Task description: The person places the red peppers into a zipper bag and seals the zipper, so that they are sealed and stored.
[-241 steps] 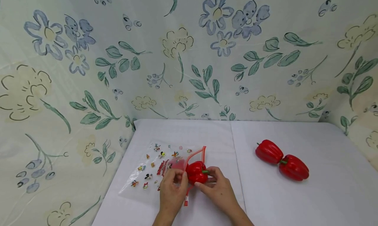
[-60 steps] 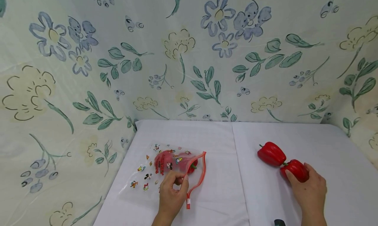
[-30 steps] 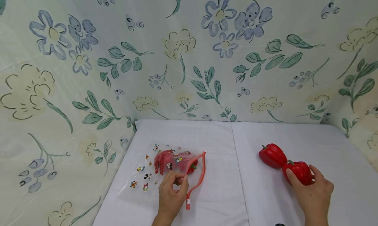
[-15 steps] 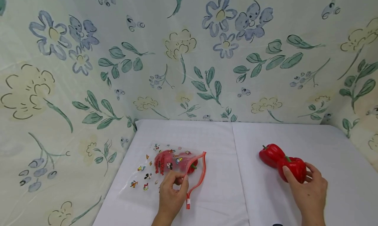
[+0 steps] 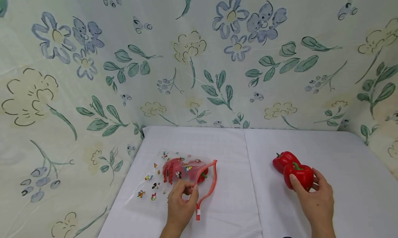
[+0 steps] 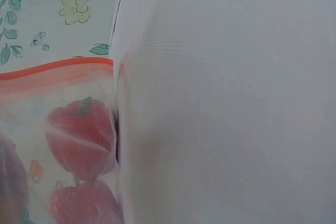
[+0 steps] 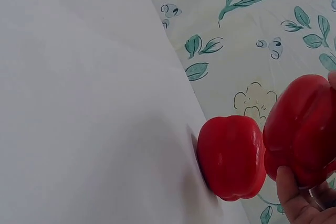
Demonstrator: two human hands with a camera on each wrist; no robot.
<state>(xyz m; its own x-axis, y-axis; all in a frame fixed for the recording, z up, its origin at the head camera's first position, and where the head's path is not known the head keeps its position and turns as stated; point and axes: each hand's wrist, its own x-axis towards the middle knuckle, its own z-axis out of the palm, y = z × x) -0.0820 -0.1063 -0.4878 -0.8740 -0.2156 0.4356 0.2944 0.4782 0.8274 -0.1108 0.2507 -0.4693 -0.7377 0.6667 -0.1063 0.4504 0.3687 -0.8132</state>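
Observation:
On the left of the table lies a clear zip bag (image 5: 144,189) with cartoon prints and an orange zip edge (image 5: 214,182). My left hand (image 5: 181,204) pinches the near side of its gaping mouth. Red bell peppers are inside; one (image 5: 203,175) shows its green stem at the opening, and the left wrist view shows the bagged peppers (image 6: 81,137) through the plastic. My right hand (image 5: 318,201) grips another red bell pepper (image 5: 301,175), thumb on one side and fingers on the other. Behind it a loose red bell pepper (image 5: 281,161) rests on the table, partly hidden.
White cloth covers the table (image 5: 236,203), with a crease running front to back between bag and loose pepper. A floral curtain (image 5: 199,58) hangs behind and along the sides. A sliver of a dark object (image 5: 287,237) shows at the bottom edge.
My right hand has left the bag, taken hold of the nearer loose bell pepper, raised it and shifted left. The pepper at the bag's mouth went further in. My left hand stayed put.

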